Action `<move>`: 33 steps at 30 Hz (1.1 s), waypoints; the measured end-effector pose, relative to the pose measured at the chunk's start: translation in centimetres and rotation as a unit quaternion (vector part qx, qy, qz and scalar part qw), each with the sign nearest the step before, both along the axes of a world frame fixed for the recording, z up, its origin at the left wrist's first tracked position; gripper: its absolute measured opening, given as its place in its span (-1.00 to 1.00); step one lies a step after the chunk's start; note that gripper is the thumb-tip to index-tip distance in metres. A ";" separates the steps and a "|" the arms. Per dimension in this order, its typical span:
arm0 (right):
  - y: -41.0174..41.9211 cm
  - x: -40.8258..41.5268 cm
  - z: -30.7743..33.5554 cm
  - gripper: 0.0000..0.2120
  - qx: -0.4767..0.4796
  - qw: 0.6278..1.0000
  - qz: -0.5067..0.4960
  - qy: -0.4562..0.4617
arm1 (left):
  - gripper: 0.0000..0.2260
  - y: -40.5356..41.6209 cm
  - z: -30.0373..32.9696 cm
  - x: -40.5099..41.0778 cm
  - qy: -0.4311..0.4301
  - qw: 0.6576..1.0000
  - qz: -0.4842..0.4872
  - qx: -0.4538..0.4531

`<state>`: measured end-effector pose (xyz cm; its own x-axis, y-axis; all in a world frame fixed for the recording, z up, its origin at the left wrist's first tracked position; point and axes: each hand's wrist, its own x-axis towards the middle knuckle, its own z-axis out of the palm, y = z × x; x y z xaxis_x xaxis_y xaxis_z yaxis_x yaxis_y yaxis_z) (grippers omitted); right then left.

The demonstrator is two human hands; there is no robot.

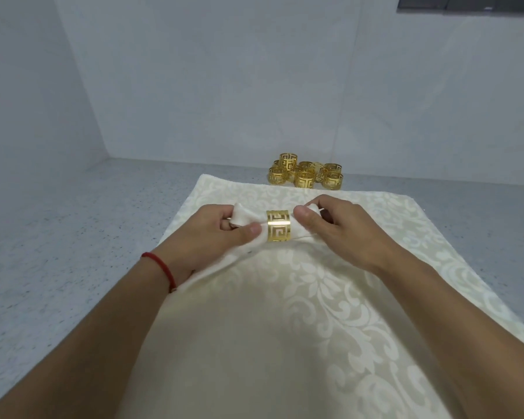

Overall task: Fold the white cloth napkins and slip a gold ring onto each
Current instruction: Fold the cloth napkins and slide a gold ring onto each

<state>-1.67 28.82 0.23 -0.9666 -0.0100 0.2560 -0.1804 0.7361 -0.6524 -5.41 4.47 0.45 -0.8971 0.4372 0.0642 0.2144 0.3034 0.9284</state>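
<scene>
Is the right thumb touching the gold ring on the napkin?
Touching. In the head view the right hand's thumb tip presses against the right edge of the gold ring around the napkin, with no gap visible.

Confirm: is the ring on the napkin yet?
On. The ring encircles the rolled napkin, with cloth out both sides, gripped by the left hand and right hand.

Glossy gold metal ring (278,225), matt damask-woven cloth napkin (254,297), speckled countertop (73,237).
</scene>
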 end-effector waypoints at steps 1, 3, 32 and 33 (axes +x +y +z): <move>0.0 0.1 0.1 -0.47 0.014 1.000 0.006 0.001 | -0.84 -0.2 -0.1 -0.1 -0.005 1.000 -0.001 -0.011; 0.1 0.1 0.2 -0.46 0.032 0.999 0.016 -0.010 | -0.81 -0.5 -0.4 -0.6 0.002 0.999 0.006 -0.041; 5.2 0.5 1.1 -0.75 0.062 0.981 0.083 -0.164 | -0.60 -4.5 3.0 -1.4 -0.026 0.944 -0.030 -0.326; 5.1 0.3 1.4 -0.71 0.066 0.988 0.064 -0.123 | -0.61 -4.5 3.4 -1.5 -0.016 0.942 -0.021 -0.335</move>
<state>-1.38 33.88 1.63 -0.9881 -0.1536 0.0020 -0.1253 0.7987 -0.5886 -6.88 0.01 3.87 -0.8751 0.4050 -0.2649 0.2142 0.8150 0.5385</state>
